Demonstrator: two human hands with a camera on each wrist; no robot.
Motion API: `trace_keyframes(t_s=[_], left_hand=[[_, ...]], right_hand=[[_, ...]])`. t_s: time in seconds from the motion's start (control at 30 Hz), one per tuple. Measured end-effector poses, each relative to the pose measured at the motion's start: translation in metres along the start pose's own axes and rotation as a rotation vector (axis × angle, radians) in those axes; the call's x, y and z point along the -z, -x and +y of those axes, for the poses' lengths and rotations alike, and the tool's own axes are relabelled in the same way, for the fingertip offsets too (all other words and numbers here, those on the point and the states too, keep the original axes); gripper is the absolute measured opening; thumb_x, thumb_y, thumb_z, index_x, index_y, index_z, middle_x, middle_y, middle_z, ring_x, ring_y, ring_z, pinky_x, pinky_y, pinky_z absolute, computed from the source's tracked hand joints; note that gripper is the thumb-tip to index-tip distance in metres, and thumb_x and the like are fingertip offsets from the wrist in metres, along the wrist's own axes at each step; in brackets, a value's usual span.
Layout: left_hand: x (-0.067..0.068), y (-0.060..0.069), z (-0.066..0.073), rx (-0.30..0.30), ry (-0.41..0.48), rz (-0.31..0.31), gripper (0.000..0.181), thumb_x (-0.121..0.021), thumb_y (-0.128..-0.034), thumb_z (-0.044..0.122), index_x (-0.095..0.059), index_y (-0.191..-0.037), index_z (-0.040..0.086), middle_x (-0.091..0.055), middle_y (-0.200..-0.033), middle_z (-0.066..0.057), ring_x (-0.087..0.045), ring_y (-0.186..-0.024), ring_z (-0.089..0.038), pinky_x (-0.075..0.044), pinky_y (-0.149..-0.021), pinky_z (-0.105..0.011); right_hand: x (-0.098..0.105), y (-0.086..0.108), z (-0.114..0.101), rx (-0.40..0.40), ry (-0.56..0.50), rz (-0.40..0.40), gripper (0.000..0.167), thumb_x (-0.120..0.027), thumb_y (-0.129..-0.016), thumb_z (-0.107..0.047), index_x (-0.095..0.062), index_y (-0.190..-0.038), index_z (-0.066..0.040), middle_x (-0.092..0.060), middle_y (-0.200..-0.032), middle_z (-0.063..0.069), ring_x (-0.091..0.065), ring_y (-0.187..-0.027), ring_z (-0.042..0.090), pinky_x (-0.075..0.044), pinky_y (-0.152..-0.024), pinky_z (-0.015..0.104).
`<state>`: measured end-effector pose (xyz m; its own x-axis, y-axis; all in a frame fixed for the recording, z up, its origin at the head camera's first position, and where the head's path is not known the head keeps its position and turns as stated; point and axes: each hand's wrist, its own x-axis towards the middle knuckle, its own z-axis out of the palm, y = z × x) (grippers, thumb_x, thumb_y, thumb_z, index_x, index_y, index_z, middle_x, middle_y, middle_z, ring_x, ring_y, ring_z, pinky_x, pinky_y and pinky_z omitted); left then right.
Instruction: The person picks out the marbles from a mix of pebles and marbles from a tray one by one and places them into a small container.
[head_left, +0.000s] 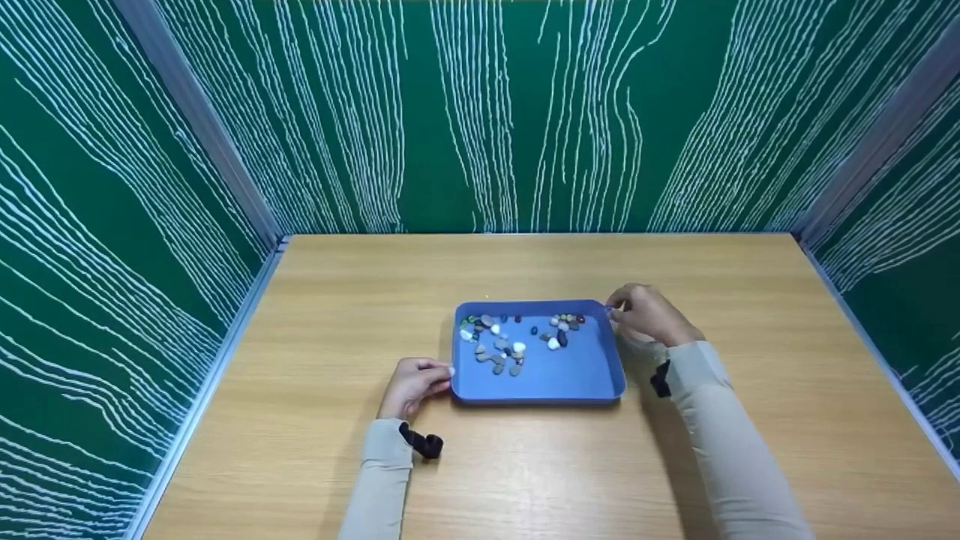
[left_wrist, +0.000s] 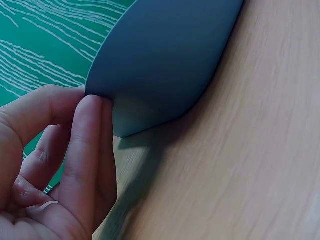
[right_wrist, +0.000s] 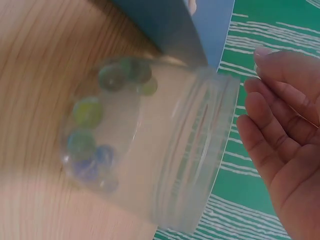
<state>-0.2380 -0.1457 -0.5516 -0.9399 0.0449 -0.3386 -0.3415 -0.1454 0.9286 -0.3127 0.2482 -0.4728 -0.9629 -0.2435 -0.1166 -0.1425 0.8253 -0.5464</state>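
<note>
Crosswise, the blue tray (head_left: 574, 376) lay on the wooden table (head_left: 517, 465), its long axis running left to right before the person and its open side facing up. At its left wall, the left hand (head_left: 411, 384) had its fingertips drawn together, pinching the rim. Stones (head_left: 515, 370) were scattered inside, mostly leftward. Just beside the right wall stood a clear jar (right_wrist: 150, 135), upright, mouth upward, marbles (right_wrist: 88, 112) at its bottom. Above it, the right hand (head_left: 654, 315) had bent fingers; whether they gripped anything, I couldn't tell.
</note>
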Motion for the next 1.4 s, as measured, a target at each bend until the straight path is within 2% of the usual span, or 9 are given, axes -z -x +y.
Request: trace_keyframes(t_s=[0.2,0.47,0.67,0.83,1.0,1.17,1.4], left_hand=[[0.0,-0.001,-0.002,-0.015,0.016,-0.017,0.02,-0.068,-0.0814,-0.007,-0.063,-0.099,-0.017,-0.069,-0.084,-0.009,-0.066,-0.071,-0.008,-0.061,-0.068,-0.019],[0.0,0.0,-0.002,-0.015,0.008,-0.018,0.024,-0.066,-0.0824,-0.008,-0.062,-0.103,-0.019,-0.069,-0.084,-0.008,-0.066,-0.07,-0.007,-0.061,-0.068,-0.018],[-0.001,0.001,0.0,-0.007,0.007,-0.014,0.027,-0.067,-0.0829,-0.007,-0.061,-0.105,-0.02,-0.07,-0.083,-0.007,-0.066,-0.07,-0.008,-0.06,-0.068,-0.018],[0.0,0.0,-0.001,0.002,0.015,-0.035,0.028,-0.067,-0.0832,-0.006,-0.06,-0.106,-0.02,-0.07,-0.083,-0.007,-0.066,-0.071,-0.008,-0.061,-0.068,-0.018],[0.002,-0.001,0.0,-0.003,0.013,-0.048,0.023,-0.066,-0.083,-0.008,-0.061,-0.103,-0.02,-0.07,-0.084,-0.008,-0.066,-0.071,-0.009,-0.061,-0.068,-0.02],[0.0,0.001,0.0,-0.03,0.027,-0.026,0.017,-0.066,-0.0826,-0.008,-0.063,-0.097,-0.016,-0.07,-0.089,-0.011,-0.066,-0.072,-0.009,-0.061,-0.07,-0.02],[0.0,-0.001,-0.002,-0.032,0.018,-0.008,0.008,-0.067,-0.0816,-0.008,-0.067,-0.09,-0.01,-0.07,-0.089,-0.011,-0.066,-0.071,-0.009,-0.061,-0.069,-0.02]], right_hand=[[0.007,0.008,0.013,0.036,-0.003,0.029,0.018,-0.058,-0.092,-0.007,-0.069,-0.104,0.0,-0.065,-0.098,0.017,-0.058,-0.085,0.026,-0.053,-0.067,0.031],[0.011,0.013,0.027,0.004,-0.02,0.018,0.018,-0.059,-0.092,-0.006,-0.068,-0.107,0.001,-0.063,-0.101,0.017,-0.056,-0.087,0.027,-0.053,-0.065,0.028],[0.012,0.016,0.031,0.013,-0.023,0.021,0.02,-0.059,-0.092,-0.008,-0.067,-0.107,0.002,-0.063,-0.101,0.018,-0.056,-0.087,0.027,-0.051,-0.064,0.027],[0.013,0.017,0.034,0.005,-0.026,0.014,0.02,-0.059,-0.092,-0.007,-0.067,-0.108,0.002,-0.062,-0.102,0.018,-0.056,-0.088,0.028,-0.052,-0.064,0.027],[0.012,0.019,0.036,0.014,-0.028,0.016,0.02,-0.059,-0.091,-0.005,-0.067,-0.108,0.003,-0.062,-0.1,0.019,-0.057,-0.086,0.026,-0.052,-0.062,0.025],[0.012,0.02,0.037,0.046,-0.033,0.037,0.018,-0.059,-0.09,-0.002,-0.068,-0.104,0.004,-0.064,-0.096,0.018,-0.056,-0.08,0.025,-0.05,-0.057,0.024],[0.012,0.02,0.037,0.034,-0.04,0.031,0.02,-0.058,-0.091,-0.001,-0.066,-0.108,0.007,-0.063,-0.099,0.021,-0.058,-0.083,0.026,-0.053,-0.06,0.026]])
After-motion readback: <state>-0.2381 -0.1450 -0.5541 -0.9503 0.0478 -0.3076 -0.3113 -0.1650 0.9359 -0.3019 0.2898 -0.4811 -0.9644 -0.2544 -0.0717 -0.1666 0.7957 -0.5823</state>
